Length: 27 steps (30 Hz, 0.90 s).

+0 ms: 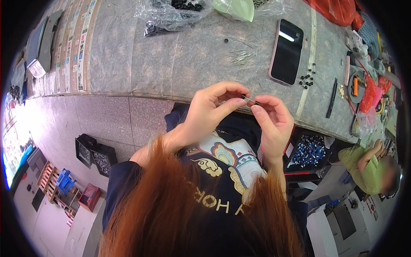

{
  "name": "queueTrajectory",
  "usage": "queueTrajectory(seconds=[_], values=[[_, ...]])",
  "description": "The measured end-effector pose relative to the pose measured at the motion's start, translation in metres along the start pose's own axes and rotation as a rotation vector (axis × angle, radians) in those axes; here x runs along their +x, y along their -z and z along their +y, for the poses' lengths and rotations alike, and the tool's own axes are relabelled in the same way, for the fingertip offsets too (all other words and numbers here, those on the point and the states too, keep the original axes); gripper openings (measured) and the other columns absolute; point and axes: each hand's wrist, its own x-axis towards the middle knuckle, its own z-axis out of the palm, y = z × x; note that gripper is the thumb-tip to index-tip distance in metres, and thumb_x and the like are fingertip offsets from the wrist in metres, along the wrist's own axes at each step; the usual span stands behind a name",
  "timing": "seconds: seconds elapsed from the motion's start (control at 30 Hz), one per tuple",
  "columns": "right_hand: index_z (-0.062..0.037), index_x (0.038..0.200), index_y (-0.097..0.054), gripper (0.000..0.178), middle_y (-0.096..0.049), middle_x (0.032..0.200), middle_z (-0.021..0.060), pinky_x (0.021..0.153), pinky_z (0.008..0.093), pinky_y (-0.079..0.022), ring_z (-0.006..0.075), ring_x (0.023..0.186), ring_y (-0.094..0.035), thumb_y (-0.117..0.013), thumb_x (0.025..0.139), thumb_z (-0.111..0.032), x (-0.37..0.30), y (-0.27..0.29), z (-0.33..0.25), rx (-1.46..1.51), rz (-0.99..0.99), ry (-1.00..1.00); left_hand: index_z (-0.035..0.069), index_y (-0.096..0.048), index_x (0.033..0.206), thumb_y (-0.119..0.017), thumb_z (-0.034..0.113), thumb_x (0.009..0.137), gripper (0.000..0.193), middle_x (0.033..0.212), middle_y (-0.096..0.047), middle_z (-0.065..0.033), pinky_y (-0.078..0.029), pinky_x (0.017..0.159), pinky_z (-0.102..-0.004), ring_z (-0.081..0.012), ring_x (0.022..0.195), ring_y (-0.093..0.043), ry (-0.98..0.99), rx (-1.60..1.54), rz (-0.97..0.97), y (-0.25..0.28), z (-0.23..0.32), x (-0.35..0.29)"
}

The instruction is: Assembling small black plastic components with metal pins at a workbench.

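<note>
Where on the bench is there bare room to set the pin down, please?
Bare grey bench lies between the label strips and the pin pile, below the plastic bags. A narrower patch sits in front of the pins, above the hands. Right of the phone it is crowded with black parts and tools.

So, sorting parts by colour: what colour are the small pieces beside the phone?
Black small pieces, clearest in the head view.

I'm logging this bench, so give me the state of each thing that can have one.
Left hand: pinched shut on the thin metal pin.
Right hand: pinched shut on the same pin.
Thin metal pin: held level between both hands, small black piece at each end.
Phone: lying flat, screen dark.
Loose pins: scattered in a pile on the table.
Clear plastic bag: open, crumpled.
</note>
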Motion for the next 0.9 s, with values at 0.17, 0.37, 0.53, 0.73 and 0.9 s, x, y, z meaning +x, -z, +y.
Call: queueTrajectory(seconds=[0.17,0.37,0.53,0.73,0.9], values=[[0.0043,0.094,-0.053,0.02,-0.055,0.089,0.0062,0.073,0.0199,-0.039,0.0097,0.083,-0.05,-0.055,0.075,0.006,0.0002,0.0012,0.0004,0.069,-0.009,-0.025,-0.002,-0.054,0.096,-0.055,0.003,0.079,0.018,0.088,-0.059,-0.0063,-0.045,0.074,-0.023,-0.0105,0.083,-0.055,0.03,-0.073,0.03,-0.0009,0.0008,-0.0024],[0.004,0.096,-0.054,0.021,-0.057,0.086,0.0057,0.072,0.0197,-0.041,0.0098,0.079,-0.052,-0.055,0.075,0.005,0.0021,0.0023,-0.0016,0.107,0.011,-0.074,-0.002,-0.055,0.097,-0.056,0.003,0.078,0.02,0.088,-0.059,-0.006,-0.045,0.073,-0.0226,-0.0104,0.081,-0.056,0.038,-0.041,0.029,-0.0001,0.0043,-0.0036],[0.0044,0.096,-0.053,0.02,-0.058,0.086,0.0076,0.073,0.0216,-0.043,0.0125,0.08,-0.056,-0.054,0.076,0.005,0.0029,0.0031,0.002,0.197,-0.015,-0.076,-0.004,-0.052,0.097,-0.054,-0.002,0.078,0.019,0.092,-0.057,-0.0091,-0.045,0.075,-0.0241,-0.0132,0.086,-0.055,0.01,0.066,0.013,0.001,0.0053,-0.0066],[0.005,0.097,-0.053,0.02,-0.059,0.087,0.0095,0.075,0.0234,-0.044,0.0147,0.082,-0.057,-0.052,0.077,0.005,0.0012,0.0047,0.004,0.269,-0.042,-0.071,-0.005,-0.052,0.096,-0.053,-0.002,0.079,0.018,0.092,-0.057,-0.0089,-0.045,0.075,-0.0236,-0.0126,0.085,-0.055,-0.064,0.165,0.006,0.0008,0.0051,-0.0074],[0.0051,0.096,-0.053,0.022,-0.058,0.087,0.0084,0.074,0.0223,-0.043,0.0132,0.082,-0.055,-0.054,0.075,0.007,-0.0043,0.0029,-0.0013,0.125,0.007,-0.028,-0.006,-0.051,0.099,-0.051,-0.003,0.08,0.02,0.092,-0.057,-0.0096,-0.046,0.076,-0.0242,-0.0133,0.085,-0.055,0.022,0.036,-0.003,0.0019,0.0024,-0.0065]])
